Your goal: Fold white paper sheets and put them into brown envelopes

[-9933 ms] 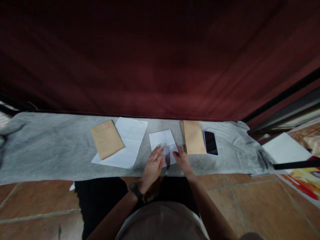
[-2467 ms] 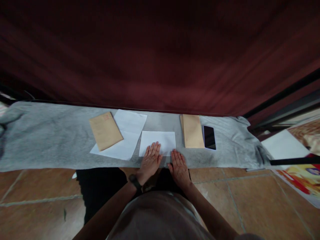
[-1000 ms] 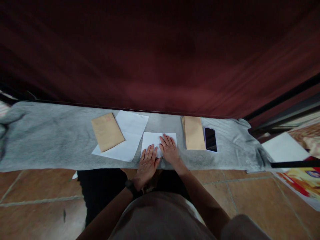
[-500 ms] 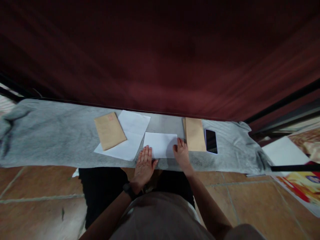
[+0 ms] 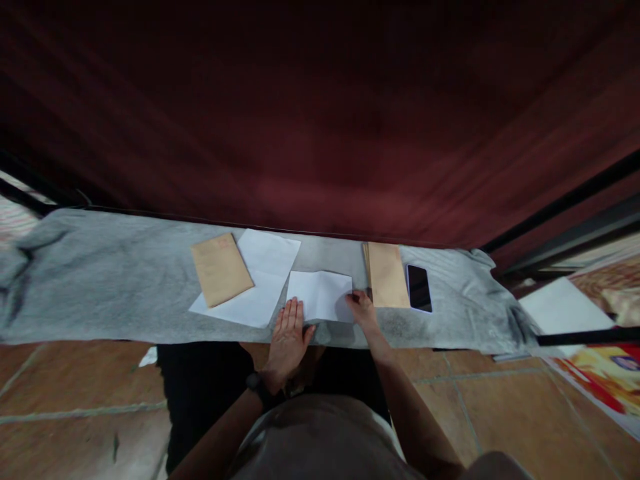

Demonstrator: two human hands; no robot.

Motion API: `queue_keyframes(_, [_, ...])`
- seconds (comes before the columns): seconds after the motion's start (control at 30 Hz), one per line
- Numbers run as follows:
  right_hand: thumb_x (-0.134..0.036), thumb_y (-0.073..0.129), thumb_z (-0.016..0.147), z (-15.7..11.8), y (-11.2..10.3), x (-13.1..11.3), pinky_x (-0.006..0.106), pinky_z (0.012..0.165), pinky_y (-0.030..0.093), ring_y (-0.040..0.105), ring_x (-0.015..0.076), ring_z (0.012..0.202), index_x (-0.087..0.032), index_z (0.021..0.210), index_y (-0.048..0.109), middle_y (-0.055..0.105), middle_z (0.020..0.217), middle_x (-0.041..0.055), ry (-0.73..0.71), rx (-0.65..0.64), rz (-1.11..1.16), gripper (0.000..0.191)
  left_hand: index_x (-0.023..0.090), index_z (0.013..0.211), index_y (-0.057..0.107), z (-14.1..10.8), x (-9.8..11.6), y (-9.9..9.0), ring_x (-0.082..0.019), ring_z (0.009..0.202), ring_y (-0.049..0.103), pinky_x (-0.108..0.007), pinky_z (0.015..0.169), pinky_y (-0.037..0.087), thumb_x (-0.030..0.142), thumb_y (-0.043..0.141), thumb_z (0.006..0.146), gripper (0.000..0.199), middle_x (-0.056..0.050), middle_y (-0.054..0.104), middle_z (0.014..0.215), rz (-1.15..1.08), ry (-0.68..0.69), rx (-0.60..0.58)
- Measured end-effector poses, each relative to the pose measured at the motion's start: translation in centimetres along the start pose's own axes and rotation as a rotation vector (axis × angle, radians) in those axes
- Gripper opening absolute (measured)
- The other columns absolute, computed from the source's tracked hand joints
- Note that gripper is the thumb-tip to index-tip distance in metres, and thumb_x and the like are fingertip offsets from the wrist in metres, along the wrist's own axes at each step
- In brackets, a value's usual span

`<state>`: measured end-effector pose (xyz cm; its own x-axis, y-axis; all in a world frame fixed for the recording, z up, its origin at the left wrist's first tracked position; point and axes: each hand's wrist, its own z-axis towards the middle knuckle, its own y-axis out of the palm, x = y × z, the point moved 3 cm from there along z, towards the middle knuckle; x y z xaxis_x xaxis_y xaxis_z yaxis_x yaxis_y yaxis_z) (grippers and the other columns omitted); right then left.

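A small white sheet of paper (image 5: pixel 323 295) lies in front of me on the grey cloth, with a crease down its middle and its right half slightly raised. My left hand (image 5: pixel 289 333) rests flat, fingers stretched, on the paper's lower left corner. At the paper's right edge, my right hand (image 5: pixel 361 308) has its fingers pinched together on the sheet. Just beyond that hand lies a stack of brown envelopes (image 5: pixel 389 277). Left of the sheet, another brown envelope (image 5: pixel 223 270) lies on larger white paper (image 5: pixel 270 267).
A phone (image 5: pixel 419 289) lies right of the envelope stack. Grey cloth (image 5: pixel 115 273) covers the narrow bench. A dark red surface (image 5: pixel 320 133) rises behind it. At far right are a white panel (image 5: pixel 565 307) and a colourful printed box (image 5: pixel 615 373).
The paper's right side has been lifted slightly and now shows a crease. My right hand's fingers have closed on its right edge. My left hand stays pressed flat.
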<state>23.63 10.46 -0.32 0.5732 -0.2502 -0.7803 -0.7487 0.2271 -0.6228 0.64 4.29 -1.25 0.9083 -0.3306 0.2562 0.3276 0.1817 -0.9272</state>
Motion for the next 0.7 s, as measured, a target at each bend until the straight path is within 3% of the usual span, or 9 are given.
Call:
queue_keyframes(0.1, [-0.046,0.064,0.079,0.1,-0.3,-0.9,0.029,0.061,0.051,0.063,0.0183,0.063,-0.020,0.077,0.068,0.065,0.063,-0.0007,-0.006,-0.046,0.176,0.027,0.005,0.156,0.029,0.0,-0.3,0.1,-0.034,0.151,0.030,-0.054,0.120,0.034,0.046,0.040,0.103,0.068,-0.024,0.035,0.160,-0.034,0.007,0.030])
queue_keyframes(0.27, [-0.054,0.057,0.085,1.4,-3.8,-5.1,0.026,0.059,0.049,0.061,0.0163,0.064,-0.020,0.088,0.066,0.068,0.072,0.0002,-0.087,-0.022,0.399,0.036,0.011,0.161,0.015,0.3,-0.7,0.3,-0.034,0.151,0.031,-0.056,0.118,0.038,0.040,0.040,0.103,0.070,-0.023,0.033,0.162,-0.168,0.011,0.072])
queue_keyframes(0.33, [-0.051,0.054,0.091,1.6,-6.1,-7.5,0.027,0.064,0.051,0.063,0.0176,0.071,-0.019,0.096,0.066,0.070,0.080,0.0020,-0.264,0.066,0.408,0.034,0.016,0.162,0.011,0.4,-0.7,0.1,-0.032,0.152,0.029,-0.055,0.118,0.038,0.038,0.040,0.103,0.069,-0.020,0.030,0.164,-0.247,-0.004,0.098])
queue_keyframes(0.43, [-0.042,0.048,0.099,0.2,-7.8,-9.7,0.031,0.080,0.055,0.068,0.0209,0.091,-0.021,0.108,0.068,0.073,0.098,0.0052,-0.491,0.133,0.168,0.030,0.022,0.163,0.013,0.3,-0.7,-0.7,-0.029,0.153,0.029,-0.053,0.120,0.037,0.036,0.041,0.103,0.067,-0.015,0.028,0.165,-0.367,-0.037,0.128])
queue_keyframes(0.53, [-0.026,0.045,0.103,-2.9,-5.9,-9.0,0.035,0.096,0.054,0.068,0.0210,0.105,-0.024,0.114,0.069,0.073,0.113,0.0061,-0.691,0.003,-0.108,0.027,0.028,0.159,0.026,-0.1,-1.3,-2.3,-0.026,0.150,0.034,-0.050,0.122,0.035,0.035,0.040,0.104,0.058,-0.010,0.034,0.164,-0.463,-0.097,0.160])
queue_keyframes(0.7, [-0.010,0.054,0.095,-7.8,-1.1,-3.5,0.042,0.103,0.053,0.065,0.0242,0.117,-0.025,0.122,0.068,0.070,0.127,0.0079,-0.904,-0.201,-0.361,0.033,0.027,0.149,0.047,0.2,-2.8,-4.6,-0.022,0.145,0.044,-0.045,0.121,0.038,0.035,0.038,0.105,0.045,-0.007,0.049,0.155,-0.535,-0.152,0.184])
